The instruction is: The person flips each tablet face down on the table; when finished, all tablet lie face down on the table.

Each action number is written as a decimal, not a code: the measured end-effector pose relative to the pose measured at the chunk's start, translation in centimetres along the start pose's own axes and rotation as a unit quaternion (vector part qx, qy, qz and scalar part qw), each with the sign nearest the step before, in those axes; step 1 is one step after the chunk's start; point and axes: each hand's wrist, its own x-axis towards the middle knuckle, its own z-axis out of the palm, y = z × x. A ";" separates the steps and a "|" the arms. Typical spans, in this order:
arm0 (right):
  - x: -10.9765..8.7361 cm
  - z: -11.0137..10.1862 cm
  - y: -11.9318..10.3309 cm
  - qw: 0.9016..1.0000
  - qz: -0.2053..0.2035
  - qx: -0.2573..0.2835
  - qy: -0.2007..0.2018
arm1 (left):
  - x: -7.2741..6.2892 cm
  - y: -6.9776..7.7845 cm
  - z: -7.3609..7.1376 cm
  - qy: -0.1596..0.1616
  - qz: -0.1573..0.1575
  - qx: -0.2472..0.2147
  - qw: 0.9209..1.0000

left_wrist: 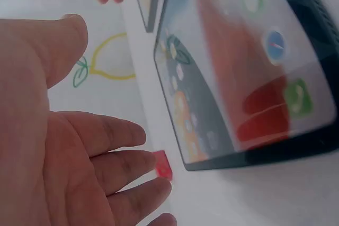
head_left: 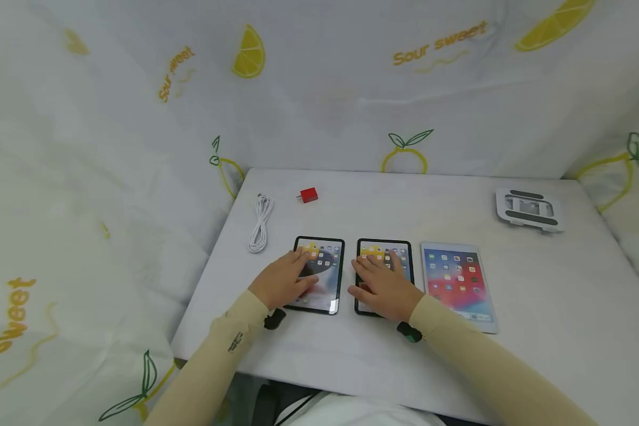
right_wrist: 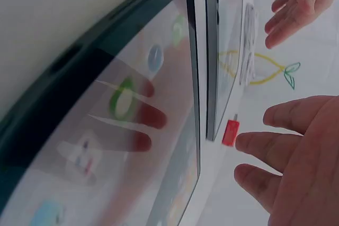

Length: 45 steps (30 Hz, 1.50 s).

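Two dark-framed tablets lie flat side by side with lit screens: a left tablet (head_left: 327, 287) and a middle tablet (head_left: 405, 258). Over the first one's left half, my left hand (head_left: 284, 278) hovers with its fingers spread. My right hand (head_left: 386, 287) is held out over the middle tablet, hiding much of its screen. Both wrist views show loosely extended fingers with a gap above the glass, and the right hand's reflection (right_wrist: 143, 115) appears on the screen. Neither hand holds anything. A white-framed tablet (head_left: 458, 281) lies right of them, partly behind the right sleeve.
A coiled white cable (head_left: 261, 225) lies at the table's left, beside a red plug adapter (head_left: 309, 194) near the back. At the far right sits a folded white and grey stand (head_left: 529, 209). Lemon-printed white cloth (head_left: 319, 106) hangs behind the white table (head_left: 383, 207).
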 end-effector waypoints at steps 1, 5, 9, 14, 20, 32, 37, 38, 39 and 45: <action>0.3 0.2 -0.1 1.000 -0.002 -0.004 -0.007 | -0.1 -0.2 0.1 0.001 -0.004 -0.003 1.000; 1.2 0.9 -0.6 0.999 -0.009 -0.012 -0.034 | -0.4 -0.9 0.5 -0.003 -0.022 -0.010 1.000; 1.6 1.3 -0.9 0.998 -0.014 -0.023 -0.058 | -0.7 -1.7 1.0 -0.021 -0.041 -0.010 0.999; 2.0 1.7 -1.4 0.996 -0.020 -0.011 -0.086 | -1.1 -2.3 1.5 -0.041 -0.052 -0.021 0.998; 2.6 1.9 -2.1 0.992 -0.006 0.056 -0.116 | -1.4 -2.5 1.7 -0.030 -0.057 -0.041 0.997; 1.8 1.3 -3.2 0.956 0.089 0.254 -0.116 | -1.6 -1.7 2.9 -0.008 -0.046 -0.024 0.999; 0.7 0.0 -3.8 0.931 0.037 0.359 -0.060 | -0.9 -1.1 3.3 0.025 -0.019 -0.087 0.996; 0.5 -0.3 -3.9 0.923 0.016 0.382 -0.047 | -0.8 -1.0 3.3 0.029 -0.010 -0.110 0.993; 0.3 -0.6 -4.0 0.914 -0.004 0.404 -0.037 | -0.6 -0.8 3.3 0.035 0.003 -0.133 0.991; 0.6 -1.4 -5.1 0.903 -0.060 0.422 -0.055 | -0.8 0.8 1.6 0.119 0.036 -0.252 0.960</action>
